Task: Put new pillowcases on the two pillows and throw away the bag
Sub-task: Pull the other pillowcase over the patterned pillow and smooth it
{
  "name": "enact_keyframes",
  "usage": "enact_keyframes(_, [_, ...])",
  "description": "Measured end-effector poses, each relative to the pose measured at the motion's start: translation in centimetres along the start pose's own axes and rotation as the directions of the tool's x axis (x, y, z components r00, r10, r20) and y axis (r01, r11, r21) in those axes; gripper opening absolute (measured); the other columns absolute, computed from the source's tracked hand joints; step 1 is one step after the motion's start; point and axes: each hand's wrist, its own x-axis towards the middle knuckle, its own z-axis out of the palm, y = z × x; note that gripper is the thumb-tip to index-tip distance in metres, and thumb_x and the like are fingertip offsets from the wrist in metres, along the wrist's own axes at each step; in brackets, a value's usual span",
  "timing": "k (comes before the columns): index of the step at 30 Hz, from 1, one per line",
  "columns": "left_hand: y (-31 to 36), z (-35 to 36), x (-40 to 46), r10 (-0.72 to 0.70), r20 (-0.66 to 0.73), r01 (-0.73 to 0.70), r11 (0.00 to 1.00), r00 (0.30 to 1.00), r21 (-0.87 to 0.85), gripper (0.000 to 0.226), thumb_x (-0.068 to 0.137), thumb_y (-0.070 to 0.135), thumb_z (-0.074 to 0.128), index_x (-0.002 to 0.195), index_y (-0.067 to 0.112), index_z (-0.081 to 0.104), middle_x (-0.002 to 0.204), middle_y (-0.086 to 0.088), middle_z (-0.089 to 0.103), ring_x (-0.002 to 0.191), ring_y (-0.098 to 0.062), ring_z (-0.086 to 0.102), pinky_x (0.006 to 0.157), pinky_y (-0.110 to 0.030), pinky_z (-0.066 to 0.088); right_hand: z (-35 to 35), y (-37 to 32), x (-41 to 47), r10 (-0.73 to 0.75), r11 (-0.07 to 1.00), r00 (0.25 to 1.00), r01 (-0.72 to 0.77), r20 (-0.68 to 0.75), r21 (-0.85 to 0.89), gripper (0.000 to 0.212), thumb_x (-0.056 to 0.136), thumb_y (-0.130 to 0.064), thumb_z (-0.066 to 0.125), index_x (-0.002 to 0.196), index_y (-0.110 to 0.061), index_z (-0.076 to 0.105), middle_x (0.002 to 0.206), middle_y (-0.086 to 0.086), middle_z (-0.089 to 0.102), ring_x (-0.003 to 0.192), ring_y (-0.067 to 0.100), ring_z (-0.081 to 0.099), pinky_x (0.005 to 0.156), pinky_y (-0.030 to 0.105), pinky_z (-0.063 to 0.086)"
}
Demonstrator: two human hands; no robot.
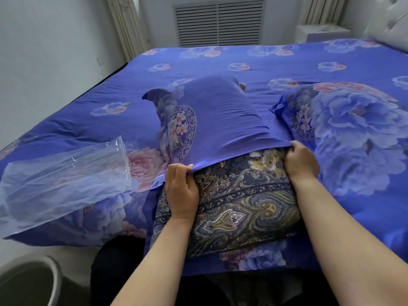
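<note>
Both fists grip the blue pillowcase [220,115] hem, left hand [181,191] and right hand [300,161] at either side, over the paisley pillow [238,208] lying at the bed's near edge; best pull evenly toward the body

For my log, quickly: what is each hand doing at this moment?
Left hand: closed, fingers gripping the open edge of the blue pillowcase.
Right hand: closed, gripping the same edge, over the paisley pillow.
</note>
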Motion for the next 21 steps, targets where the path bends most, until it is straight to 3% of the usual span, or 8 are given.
enact_keyframes(2, [-0.2, 0.4, 0.1, -0.034, -0.009, 0.034, 0.999, 0.999, 0.034, 0.013, 0.090, 0.005, 0.048, 0.079, 0.002, 0.053, 0.081, -0.011, 0.050, 0.079, -0.024, 0.044, 0.071, -0.033, 0.039, 0.6, 0.3, -1.2, -0.209, 0.975, 0.963, 0.219, -0.171, 0.038, 0.036, 0.085, -0.022, 0.037, 0.102, -0.006, 0.064, 0.102, 0.020, 0.061, 0.097, 0.038, 0.056, 0.071, 0.041, 0.044])
enact_keyframes(5, [-0.5, 0.3, 0.6, -0.056, -0.024, 0.058, 0.992, 0.998, 0.110, 0.007, 0.088, -0.001, 0.050, 0.093, 0.003, 0.052, 0.095, -0.017, 0.054, 0.091, -0.027, 0.044, 0.080, -0.040, 0.038, 1.5, -0.9, -3.8, -0.548, 0.796, 0.690, 0.603, -0.473, -0.043, 0.007, 0.081, -0.007, 0.047, 0.081, -0.006, 0.054, 0.078, 0.017, 0.055, 0.080, 0.030, 0.044, 0.063, 0.041, 0.039])
enact_keyframes(7, [-0.1, -0.3, 1.4, 0.006, -0.025, -0.004, 0.994, 1.000, 0.109, 0.025, 0.088, 0.000, 0.053, 0.111, 0.008, 0.049, 0.109, -0.017, 0.055, 0.105, -0.027, 0.045, 0.091, -0.036, 0.036, 1.5, -1.1, -4.8, -0.605, 0.728, 0.607, 0.684, -0.514, -0.049, 0.006, 0.084, -0.005, 0.047, 0.080, -0.010, 0.046, 0.079, 0.015, 0.052, 0.076, 0.027, 0.041, 0.062, 0.038, 0.036])
enact_keyframes(9, [1.9, -0.9, 2.4, 0.107, 0.018, -0.108, 0.992, 0.994, 0.072, 0.033, 0.090, 0.017, 0.056, 0.122, 0.011, 0.047, 0.118, -0.012, 0.055, 0.113, -0.024, 0.046, 0.097, -0.034, 0.035, 1.3, -0.4, -4.8, -0.588, 0.744, 0.626, 0.668, -0.512, -0.039, 0.007, 0.085, -0.006, 0.047, 0.082, -0.012, 0.044, 0.087, 0.013, 0.053, 0.079, 0.027, 0.043, 0.060, 0.040, 0.039])
enact_keyframes(12, [5.6, 0.2, 3.9, 0.201, 0.260, -0.226, 0.972, 0.945, 0.070, 0.062, 0.085, 0.051, 0.057, 0.133, 0.015, 0.044, 0.132, -0.003, 0.050, 0.126, -0.019, 0.042, 0.107, -0.034, 0.029, 1.1, 0.0, -4.7, -0.520, 0.805, 0.688, 0.593, -0.506, -0.021, 0.011, 0.086, -0.008, 0.050, 0.090, -0.010, 0.060, 0.097, 0.010, 0.064, 0.085, 0.027, 0.055, 0.057, 0.035, 0.044])
enact_keyframes(16, [6.5, 2.5, 4.2, 0.130, 0.473, -0.254, 0.945, 0.871, 0.208, 0.079, 0.080, 0.066, 0.048, 0.145, 0.027, 0.027, 0.153, 0.008, 0.029, 0.144, -0.020, 0.019, 0.117, -0.047, 0.014, 0.2, -1.0, -4.0, -0.274, 0.875, 0.820, 0.430, -0.502, 0.224, 0.024, 0.089, -0.014, 0.050, 0.103, -0.013, 0.070, 0.095, 0.007, 0.072, 0.079, 0.017, 0.060, 0.062, 0.029, 0.041])
enact_keyframes(19, [5.0, 3.7, 3.6, 0.075, 0.502, -0.242, 0.930, 0.861, 0.276, 0.079, 0.083, 0.068, 0.040, 0.149, 0.030, 0.018, 0.156, 0.011, 0.020, 0.145, -0.019, 0.013, 0.117, -0.045, 0.006, -1.0, -2.7, -3.3, -0.046, 0.694, 0.955, 0.242, -0.294, 0.678, 0.019, 0.094, -0.016, 0.049, 0.089, -0.015, 0.068, 0.080, -0.002, 0.066, 0.069, 0.001, 0.051, 0.070, 0.026, 0.042])
enact_keyframes(21, [4.3, 4.5, 3.2, 0.015, 0.528, -0.224, 0.915, 0.849, 0.334, 0.083, 0.084, 0.066, 0.039, 0.151, 0.029, 0.006, 0.158, 0.011, 0.009, 0.146, -0.020, 0.007, 0.116, -0.047, 0.004, -1.4, -4.2, -3.5, -0.063, 0.549, 0.993, 0.119, -0.101, 0.827, 0.023, 0.094, -0.014, 0.049, 0.074, -0.019, 0.060, 0.069, -0.008, 0.057, 0.064, 0.000, 0.046, 0.066, 0.025, 0.040])
